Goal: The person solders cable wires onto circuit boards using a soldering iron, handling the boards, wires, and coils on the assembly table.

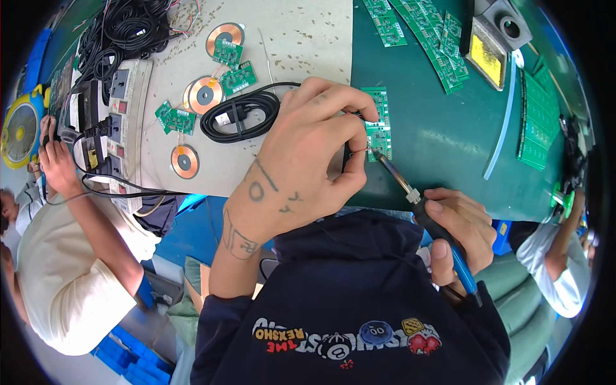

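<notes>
My right hand [459,231] is wrapped round a soldering iron [459,260] with a blue and black handle. Its metal tip meets the lower part of a green circuit board [380,138] on the table's green mat. My left hand [301,157] arches over the board's left side, its fingers pinching the end of a black cable, from which a thin reddish wire [360,151] runs to the board near the iron's tip. Part of that cable end is hidden by the fingers. Beside my left hand lies a tied coil of black cable [240,115].
Copper coils [185,162] joined to small green boards [239,78] lie at left, near a power strip [122,128] and a cable heap [128,38]. Right are board panels [539,122], a light-blue strip [502,128] and an iron stand with yellow sponge [486,59]. Co-workers sit on both sides.
</notes>
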Demonstrator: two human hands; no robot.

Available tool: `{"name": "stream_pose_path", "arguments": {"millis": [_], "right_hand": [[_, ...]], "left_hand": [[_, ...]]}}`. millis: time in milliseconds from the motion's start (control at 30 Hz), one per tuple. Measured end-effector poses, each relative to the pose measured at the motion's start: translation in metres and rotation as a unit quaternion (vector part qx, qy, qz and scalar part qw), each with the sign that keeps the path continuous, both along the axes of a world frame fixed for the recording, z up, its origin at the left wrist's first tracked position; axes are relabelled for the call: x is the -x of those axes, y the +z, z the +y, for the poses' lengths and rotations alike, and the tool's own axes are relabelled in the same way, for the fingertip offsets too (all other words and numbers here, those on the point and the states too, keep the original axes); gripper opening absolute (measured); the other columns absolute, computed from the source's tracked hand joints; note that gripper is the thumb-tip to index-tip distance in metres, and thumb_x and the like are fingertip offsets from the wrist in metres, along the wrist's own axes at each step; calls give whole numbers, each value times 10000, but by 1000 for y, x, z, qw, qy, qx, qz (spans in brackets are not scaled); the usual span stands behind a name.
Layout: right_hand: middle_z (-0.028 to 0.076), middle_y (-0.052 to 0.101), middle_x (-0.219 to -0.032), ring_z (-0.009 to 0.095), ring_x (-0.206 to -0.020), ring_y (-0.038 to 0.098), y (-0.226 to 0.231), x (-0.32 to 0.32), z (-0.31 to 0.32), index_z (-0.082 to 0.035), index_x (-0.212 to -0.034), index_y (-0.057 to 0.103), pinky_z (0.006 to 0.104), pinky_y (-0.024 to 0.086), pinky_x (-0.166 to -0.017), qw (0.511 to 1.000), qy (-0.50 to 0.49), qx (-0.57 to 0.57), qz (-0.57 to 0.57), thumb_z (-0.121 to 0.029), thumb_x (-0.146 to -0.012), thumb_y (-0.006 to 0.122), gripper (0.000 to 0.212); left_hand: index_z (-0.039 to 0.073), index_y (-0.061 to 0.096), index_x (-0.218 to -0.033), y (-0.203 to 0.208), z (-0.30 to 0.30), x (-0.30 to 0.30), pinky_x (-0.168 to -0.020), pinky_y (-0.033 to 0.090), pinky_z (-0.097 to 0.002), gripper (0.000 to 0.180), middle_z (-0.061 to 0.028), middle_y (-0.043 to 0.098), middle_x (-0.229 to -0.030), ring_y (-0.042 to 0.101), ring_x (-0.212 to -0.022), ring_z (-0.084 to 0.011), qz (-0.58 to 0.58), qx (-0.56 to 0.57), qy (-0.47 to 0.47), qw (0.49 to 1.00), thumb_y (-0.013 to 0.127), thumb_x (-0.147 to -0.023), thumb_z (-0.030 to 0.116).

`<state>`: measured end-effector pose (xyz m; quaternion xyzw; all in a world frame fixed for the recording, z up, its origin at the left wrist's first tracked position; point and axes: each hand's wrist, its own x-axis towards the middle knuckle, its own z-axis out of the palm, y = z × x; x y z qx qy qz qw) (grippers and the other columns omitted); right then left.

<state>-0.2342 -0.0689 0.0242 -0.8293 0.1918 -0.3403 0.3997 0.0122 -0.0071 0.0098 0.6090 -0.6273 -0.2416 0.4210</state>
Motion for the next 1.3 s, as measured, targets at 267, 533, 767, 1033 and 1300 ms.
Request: {"name": "stream_pose_path", "arguments": {"millis": [267,533,767,1033,1300], "right_hand": [[121,671,-679,249,-592,610,1,-3,0,86,-999,766,426,613,-774,1000,5,9,19,-196,-891,656,321],[108,676,-671,251,-588,606,8,-6,8,70,-1006,781,434,612,-787,996,-5,71,57,-181,-862,670,310],[117,685,-680,251,-597,608,4,-5,8,70,-1000,783,441,611,-792,999,-23,32,37,-184,-853,677,312],[141,679,-716,243,-616,615,1,4,12,74,-1072,739,418,592,-771,999,-24,6,36,-167,-886,658,315],[174,673,-843,222,-633,624,-7,13,11,71,-1231,644,345,544,-693,987,-118,-90,-65,-127,-952,633,343]], "left_hand": [[63,589,-733,-1,-1,1,-866,484,-314,187,-17,695,-1128,560,-1007,-221,7,7,5,1000,705,-677,-72],[60,582,-717,-1,-2,4,-876,484,-314,185,-16,693,-1119,561,-1007,-221,-11,1,18,1000,711,-666,-62],[60,578,-710,0,-1,5,-894,480,-323,185,-13,690,-1114,559,-1004,-223,5,6,21,1000,714,-663,-56],[60,581,-714,0,1,6,-903,478,-331,177,-13,687,-1113,555,-1004,-225,-15,5,25,1000,710,-667,-52],[57,586,-721,-1,0,6,-904,479,-333,171,-15,685,-1113,553,-1005,-229,-5,-3,24,1000,706,-663,-51]]}}
